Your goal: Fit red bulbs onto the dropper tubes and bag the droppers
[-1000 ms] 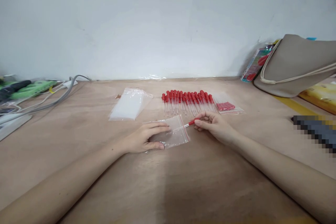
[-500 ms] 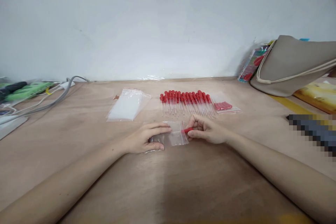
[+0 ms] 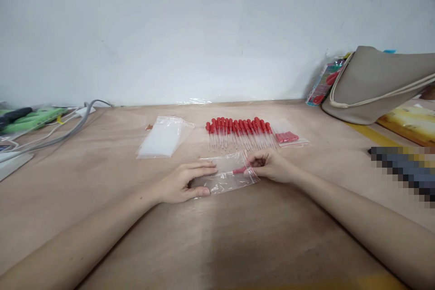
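A clear zip bag (image 3: 222, 186) lies flat on the table between my hands, its mouth toward the right. My left hand (image 3: 181, 183) rests on the bag's closed end, fingers stretched out and thumb apart. At the mouth, my right hand (image 3: 270, 166) pinches the red bulb end of a dropper (image 3: 239, 170). The dropper lies inside the bag, its thin clear stem pointing left. My right fingertips are partly behind the film at the opening. Just behind, a row of red-bulbed droppers (image 3: 238, 128) lies side by side, stems toward me.
A stack of clear zip bags (image 3: 161, 138) lies at the back left. Right of the row is a bag with red bulbs (image 3: 287, 137). A grey cable (image 3: 76, 124) runs along the left. A taupe drawstring bag (image 3: 377, 81) and a blurred dark object (image 3: 401, 170) are at right.
The dropper has gone further left into the bag, and its red bulb is now under the film. The bag's mouth has come over my right fingertips. My left hand has barely shifted.
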Demonstrator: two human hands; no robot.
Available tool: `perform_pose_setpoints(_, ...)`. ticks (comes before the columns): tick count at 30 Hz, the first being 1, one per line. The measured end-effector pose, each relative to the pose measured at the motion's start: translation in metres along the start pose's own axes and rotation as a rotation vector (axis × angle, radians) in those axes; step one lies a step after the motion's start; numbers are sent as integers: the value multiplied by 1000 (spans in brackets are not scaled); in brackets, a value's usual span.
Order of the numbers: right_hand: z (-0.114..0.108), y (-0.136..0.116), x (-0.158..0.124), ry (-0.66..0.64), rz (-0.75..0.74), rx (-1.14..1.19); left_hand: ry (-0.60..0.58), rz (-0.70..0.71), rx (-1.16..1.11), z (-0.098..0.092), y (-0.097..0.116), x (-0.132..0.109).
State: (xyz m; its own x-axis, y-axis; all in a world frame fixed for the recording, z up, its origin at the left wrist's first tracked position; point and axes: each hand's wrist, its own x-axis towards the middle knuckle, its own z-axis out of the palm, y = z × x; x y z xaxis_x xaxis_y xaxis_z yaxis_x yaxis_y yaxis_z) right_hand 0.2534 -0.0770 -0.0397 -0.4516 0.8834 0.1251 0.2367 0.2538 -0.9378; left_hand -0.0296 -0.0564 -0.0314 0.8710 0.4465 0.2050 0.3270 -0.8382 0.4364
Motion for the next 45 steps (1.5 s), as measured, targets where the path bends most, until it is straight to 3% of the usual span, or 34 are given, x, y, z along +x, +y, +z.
perform_pose_setpoints(4,4,-8,0,-20,-100,-232,10,5,-12,1,2,1)
perform_pose_setpoints(8,-6,-7,3,-22,-59,-267,-15,12,-14,1,0,1)
perform_pose_setpoints(11,-23,-3,12,184,-6,-386,-34,29,-9,1,-2,1)
perform_pose_setpoints(13,-35,-2,23,398,3,-570,-44,36,0,1,-2,1)
perform_pose_setpoints(15,-45,-2,38,529,6,-768,-53,35,8,1,-2,2)
perform_pose_setpoints(19,-53,-3,72,511,89,-1028,-59,12,31,1,0,2)
perform_pose_setpoints(25,-40,-4,103,373,170,-1188,-43,18,34,3,0,0)
perform_pose_setpoints(32,-40,-1,111,510,225,-848,-35,10,-8,2,-1,0)
perform_pose_setpoints(35,-48,-1,106,601,118,-616,-44,23,-10,1,-1,1)
perform_pose_setpoints(40,-53,-5,67,713,-110,-80,-43,37,8,0,-1,1)
perform_pose_setpoints(45,-40,-2,18,785,23,196,-68,32,46,-1,-1,1)
